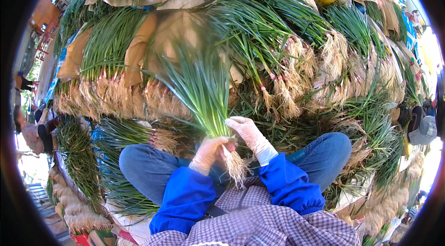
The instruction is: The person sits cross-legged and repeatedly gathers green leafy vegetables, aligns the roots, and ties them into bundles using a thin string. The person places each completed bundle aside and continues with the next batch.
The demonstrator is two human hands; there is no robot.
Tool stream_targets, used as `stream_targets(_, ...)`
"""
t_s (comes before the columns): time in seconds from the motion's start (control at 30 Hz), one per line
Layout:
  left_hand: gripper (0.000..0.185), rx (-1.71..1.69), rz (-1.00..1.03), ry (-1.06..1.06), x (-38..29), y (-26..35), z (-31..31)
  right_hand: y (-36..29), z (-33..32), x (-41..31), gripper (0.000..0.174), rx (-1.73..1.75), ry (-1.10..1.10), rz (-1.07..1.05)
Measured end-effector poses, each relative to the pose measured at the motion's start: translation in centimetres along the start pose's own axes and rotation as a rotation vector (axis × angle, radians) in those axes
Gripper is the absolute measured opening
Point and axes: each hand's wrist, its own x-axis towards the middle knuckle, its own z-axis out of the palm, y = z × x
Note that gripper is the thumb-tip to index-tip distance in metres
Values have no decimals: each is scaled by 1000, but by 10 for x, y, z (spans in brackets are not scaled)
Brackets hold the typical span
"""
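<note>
A bunch of green onions (208, 96) stands up between my knees, its green leaves fanning away from me and its pale, stringy roots hanging toward my lap. My left hand (208, 154), in a thin whitish glove, is closed around the bunch just above the pinkish bulbs. At the right side of the stalks is my gloved right hand (245, 133), with thumb and fingertips at the outer leaves; whether it pinches one is too small to tell. Loose green onions with long roots (288, 72) lie heaped beyond it.
Rows of rooted onion bunches (107, 58) lie ahead, with brown paper sheets (139, 48) between them. A smaller bunch (135, 134) rests by my left knee. Loose leaves (278, 134) litter the ground between my knees. Other people are at the far left and far right edges.
</note>
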Motion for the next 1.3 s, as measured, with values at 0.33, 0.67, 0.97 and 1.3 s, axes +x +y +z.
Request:
stream_targets(0.33,15,38,4,149,7,-4,10,1,11,-15,24,-140,341,-108)
stream_targets(0.67,14,332,4,336,5,5,4,24,-15,25,30,-1464,456,-356)
stream_targets(0.97,28,-102,-102,146,5,11,-31,-59,-57,-2,44,-1351,369,-284)
stream_targets(1.3,47,-239,-29,-54,14,44,2,-73,2,-39,18,-1586,544,-488)
